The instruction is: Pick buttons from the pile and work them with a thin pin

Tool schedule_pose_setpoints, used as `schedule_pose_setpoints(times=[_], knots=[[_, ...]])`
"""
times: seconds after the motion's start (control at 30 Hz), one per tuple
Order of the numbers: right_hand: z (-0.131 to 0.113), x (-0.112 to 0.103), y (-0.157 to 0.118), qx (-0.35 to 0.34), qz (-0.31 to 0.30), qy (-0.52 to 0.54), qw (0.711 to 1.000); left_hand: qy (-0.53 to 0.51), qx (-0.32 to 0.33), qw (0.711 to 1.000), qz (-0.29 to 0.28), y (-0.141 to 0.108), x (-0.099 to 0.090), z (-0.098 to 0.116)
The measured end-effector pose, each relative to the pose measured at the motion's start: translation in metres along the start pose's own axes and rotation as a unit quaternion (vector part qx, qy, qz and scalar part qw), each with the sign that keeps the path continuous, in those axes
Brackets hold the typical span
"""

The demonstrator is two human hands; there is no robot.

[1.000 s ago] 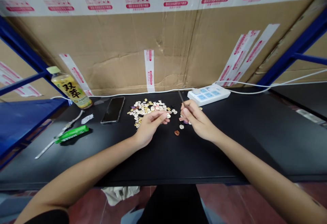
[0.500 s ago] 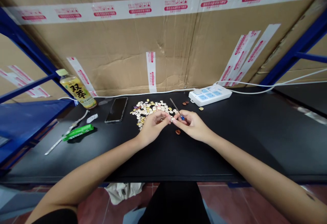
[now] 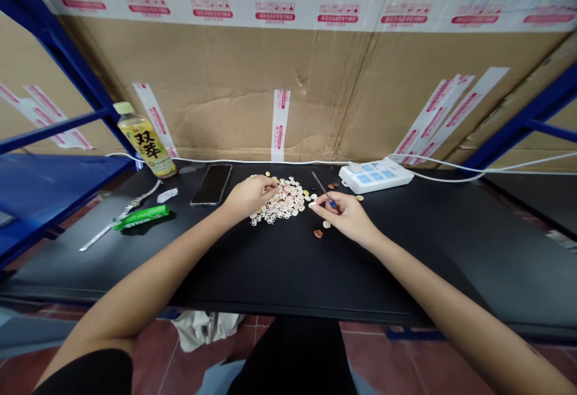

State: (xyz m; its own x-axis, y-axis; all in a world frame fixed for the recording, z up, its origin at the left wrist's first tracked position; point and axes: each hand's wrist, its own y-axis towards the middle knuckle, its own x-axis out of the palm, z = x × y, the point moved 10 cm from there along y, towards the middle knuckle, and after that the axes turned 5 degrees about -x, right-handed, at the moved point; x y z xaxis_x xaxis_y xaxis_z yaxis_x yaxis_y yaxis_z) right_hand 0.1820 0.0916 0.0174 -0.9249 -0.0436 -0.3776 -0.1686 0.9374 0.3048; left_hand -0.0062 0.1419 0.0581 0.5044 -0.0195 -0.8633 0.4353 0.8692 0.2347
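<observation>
Small, mostly white and cream pieces (image 3: 291, 199) form a pile on the black table (image 3: 270, 275). My left hand (image 3: 253, 193) is over the left side of this pile, fingers bent and close together; whatever is at its fingertips is too small to make out. To the right of the pile my right hand (image 3: 345, 214) is closed around a small screwdriver (image 3: 323, 186) with a blue handle, its shaft pointing up and left. A white piece (image 3: 312, 204) shows at that hand's fingertips. Below lie another white piece (image 3: 327, 224) and a reddish-brown piece (image 3: 318, 234).
A phone (image 3: 211, 184), a drink bottle (image 3: 146, 142), a green packet (image 3: 142, 217) and a strap-like object (image 3: 106, 230) are on the left. Behind my right hand stands a white power strip (image 3: 376, 175) with its cable. Cardboard (image 3: 225, 82) rises along the table's back edge.
My left hand has parted from my right and moved left onto the pile. A white piece now lies by the brown one under my right hand. The view has shifted slightly.
</observation>
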Motion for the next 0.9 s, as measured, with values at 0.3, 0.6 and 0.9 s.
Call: schedule_pose_setpoints(times=[0.3,0.6,0.9], knots=[[-0.014,0.025,0.038,-0.002,-0.019,-0.034,0.999,0.24,0.026,0.969,0.058,-0.008,-0.023,0.02],[-0.043,-0.025,0.042,-0.074,0.025,-0.086,0.993,0.263,0.102,0.956,0.085,-0.017,-0.012,0.038],[-0.001,-0.016,-0.013,-0.015,-0.216,-0.142,0.966,0.098,0.173,0.979,-0.034,-0.043,0.039,0.074]])
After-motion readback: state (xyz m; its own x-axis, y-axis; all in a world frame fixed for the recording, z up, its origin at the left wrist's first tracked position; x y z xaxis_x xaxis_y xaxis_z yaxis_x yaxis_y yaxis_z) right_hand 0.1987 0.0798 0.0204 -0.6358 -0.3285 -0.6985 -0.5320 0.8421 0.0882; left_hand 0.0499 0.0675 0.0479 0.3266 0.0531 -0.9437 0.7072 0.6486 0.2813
